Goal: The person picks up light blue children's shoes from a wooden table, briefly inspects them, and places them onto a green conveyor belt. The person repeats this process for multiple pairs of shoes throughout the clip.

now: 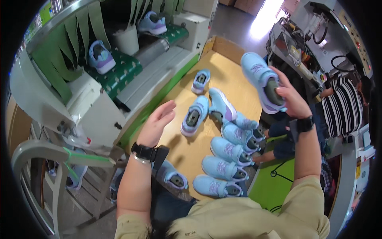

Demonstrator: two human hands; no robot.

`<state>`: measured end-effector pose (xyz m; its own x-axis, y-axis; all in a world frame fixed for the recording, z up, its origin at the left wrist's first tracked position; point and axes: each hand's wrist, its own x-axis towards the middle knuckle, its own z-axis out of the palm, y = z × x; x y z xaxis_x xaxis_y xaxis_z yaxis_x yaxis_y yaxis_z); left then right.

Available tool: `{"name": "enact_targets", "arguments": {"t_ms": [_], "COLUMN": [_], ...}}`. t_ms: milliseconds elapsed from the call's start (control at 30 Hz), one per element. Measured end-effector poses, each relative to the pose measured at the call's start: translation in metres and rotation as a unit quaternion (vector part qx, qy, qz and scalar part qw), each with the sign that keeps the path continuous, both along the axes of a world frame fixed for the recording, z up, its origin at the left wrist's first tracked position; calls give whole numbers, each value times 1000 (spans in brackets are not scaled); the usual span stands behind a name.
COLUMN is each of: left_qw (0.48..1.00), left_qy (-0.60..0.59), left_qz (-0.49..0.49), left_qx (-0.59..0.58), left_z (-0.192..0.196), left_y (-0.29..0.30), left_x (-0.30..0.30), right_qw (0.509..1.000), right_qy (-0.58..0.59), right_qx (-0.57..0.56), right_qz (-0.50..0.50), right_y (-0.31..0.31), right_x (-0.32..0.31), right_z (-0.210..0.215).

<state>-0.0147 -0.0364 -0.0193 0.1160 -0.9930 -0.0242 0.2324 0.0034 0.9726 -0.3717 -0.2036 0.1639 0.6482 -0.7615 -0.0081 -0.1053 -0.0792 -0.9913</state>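
Observation:
My right hand (293, 99) is closed around the heel end of a light blue sneaker (256, 71), raised over the far right of the table (242, 91). The sneaker has purple laces, and something dark fills its opening. My left hand (156, 125) holds nothing; its fingers are stretched out over the table's left side. Nearest to it is a blue sneaker (195, 115) lying on the wood. Beyond that lies another sneaker (201, 81), and one more (221, 104) rests on its side. Several matching sneakers (221, 167) form a column along the right edge.
On the left stands a machine with green strip curtains (93, 28); two sneakers sit on its green belt (123, 69). A grey rack (43, 149) holding shoes is at the lower left. To the right, a person in a striped shirt (342, 107) is beside equipment (292, 40).

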Motion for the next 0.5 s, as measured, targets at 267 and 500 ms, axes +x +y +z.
{"name": "enact_targets", "arguments": {"t_ms": [267,500], "left_qw": [990,979], "left_qy": [-110,-142], "left_qz": [-54,-83], "left_qx": [69,125], "left_z": [-39,-14], "left_y": [-8,0], "left_x": [-46,-28], "right_qw": [985,865], "right_qy": [99,403], "right_qx": [130,-290], "right_qz": [46,69], "right_y": [42,-60], "right_x": [14,126], "right_z": [-77,-120]}}
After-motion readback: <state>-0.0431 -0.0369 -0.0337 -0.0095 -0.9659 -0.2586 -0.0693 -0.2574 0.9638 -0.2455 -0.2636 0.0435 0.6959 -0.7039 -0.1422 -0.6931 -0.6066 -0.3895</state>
